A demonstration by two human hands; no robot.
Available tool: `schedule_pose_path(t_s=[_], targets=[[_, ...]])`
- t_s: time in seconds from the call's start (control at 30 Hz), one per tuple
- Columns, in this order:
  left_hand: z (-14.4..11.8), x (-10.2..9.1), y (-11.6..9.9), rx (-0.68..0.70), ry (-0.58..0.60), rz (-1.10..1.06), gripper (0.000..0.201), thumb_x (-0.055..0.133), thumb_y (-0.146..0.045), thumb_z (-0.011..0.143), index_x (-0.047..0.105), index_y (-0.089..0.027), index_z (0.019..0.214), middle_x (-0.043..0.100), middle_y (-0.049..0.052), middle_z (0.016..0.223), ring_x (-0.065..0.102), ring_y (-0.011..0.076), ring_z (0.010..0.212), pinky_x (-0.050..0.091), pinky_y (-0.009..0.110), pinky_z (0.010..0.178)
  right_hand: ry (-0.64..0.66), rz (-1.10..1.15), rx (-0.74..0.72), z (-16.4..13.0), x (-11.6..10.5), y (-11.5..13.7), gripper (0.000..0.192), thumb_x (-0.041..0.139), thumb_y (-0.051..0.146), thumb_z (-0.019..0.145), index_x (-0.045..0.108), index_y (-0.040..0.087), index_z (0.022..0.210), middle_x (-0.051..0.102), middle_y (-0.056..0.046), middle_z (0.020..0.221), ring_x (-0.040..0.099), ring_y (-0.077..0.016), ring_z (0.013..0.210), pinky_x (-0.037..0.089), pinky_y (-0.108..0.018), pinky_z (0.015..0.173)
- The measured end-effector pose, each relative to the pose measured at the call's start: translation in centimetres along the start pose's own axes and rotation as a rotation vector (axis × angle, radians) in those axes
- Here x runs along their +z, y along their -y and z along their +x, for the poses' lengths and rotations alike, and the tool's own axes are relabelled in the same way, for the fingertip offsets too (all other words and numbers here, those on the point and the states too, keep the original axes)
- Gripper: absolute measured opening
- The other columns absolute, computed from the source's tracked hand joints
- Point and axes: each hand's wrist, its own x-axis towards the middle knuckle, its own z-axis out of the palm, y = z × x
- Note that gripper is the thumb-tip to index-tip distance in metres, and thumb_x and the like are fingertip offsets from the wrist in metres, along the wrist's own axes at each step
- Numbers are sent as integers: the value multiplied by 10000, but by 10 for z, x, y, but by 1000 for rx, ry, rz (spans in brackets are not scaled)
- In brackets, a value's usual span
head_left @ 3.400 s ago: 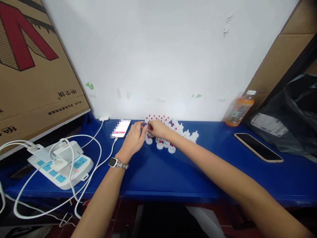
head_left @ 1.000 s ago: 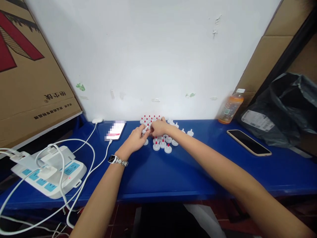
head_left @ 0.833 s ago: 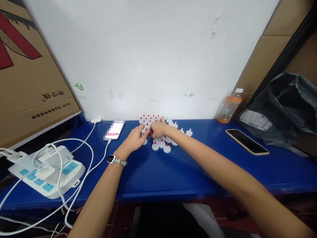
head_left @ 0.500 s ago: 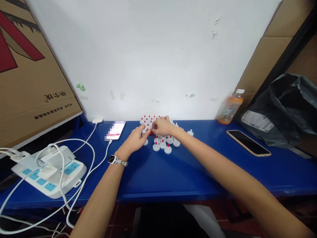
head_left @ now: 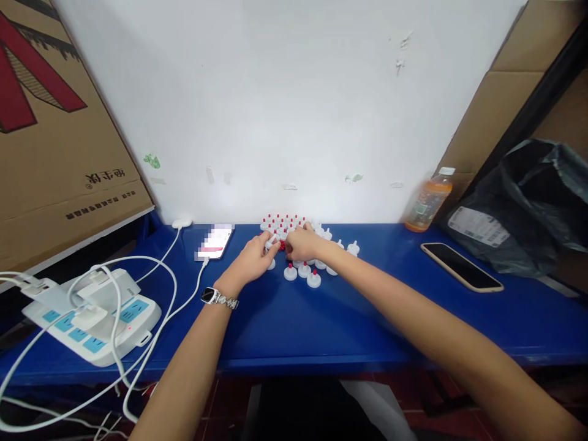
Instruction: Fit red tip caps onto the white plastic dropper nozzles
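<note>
Many small white nozzle caps stand on the blue table (head_left: pixel 321 324) by the wall; several at the back carry red tips (head_left: pixel 285 222), and plain white ones (head_left: pixel 353 248) lie to the right. My left hand (head_left: pixel 250 262), with a watch on the wrist, pinches one white cap (head_left: pixel 271 243) at its fingertips. My right hand (head_left: pixel 303 244) is closed beside it, fingertips touching a small red tip (head_left: pixel 282 245) between both hands. Three red-tipped caps (head_left: pixel 303 271) stand just in front of my right hand.
A charging phone (head_left: pixel 215 241) lies left of the caps, its cable running to a white power strip (head_left: pixel 92 315) at the table's left. An orange drink bottle (head_left: pixel 427 201), a dark phone (head_left: pixel 462 267) and a black bag (head_left: pixel 528 208) sit to the right. Cardboard leans at both sides.
My hands have stayed together over the caps; my right hand shifted slightly right then back toward the left hand. The view has drifted a little.
</note>
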Motion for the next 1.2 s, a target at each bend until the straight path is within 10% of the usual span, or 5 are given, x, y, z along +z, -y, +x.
schedule_pose_path(t_s=[0.2,0.57,1.2], targets=[[1,0,-1,-13,5,-6,274,423,-459,969,458,-217,846,537,-11,710,524,166,627,355,289,607,-201,134,-10,-11,6,-4,187,626,279,839,692,166,705,719,-89,758,633,-265,931,308,-454,974],[-3,9,-24,105,62,-58,301,393,-470,989,504,-203,907,577,9,785,532,168,691,381,293,642,-683,1318,51,-44,18,5,258,700,428,804,660,175,774,702,-36,706,642,-156,646,484,-265,612],[-7,15,-30,180,40,-133,395,377,-441,1010,445,-174,1293,644,108,1057,624,239,966,484,354,821,-686,1374,23,-38,14,18,380,711,532,745,561,190,679,573,15,599,526,-120,564,433,-252,552]])
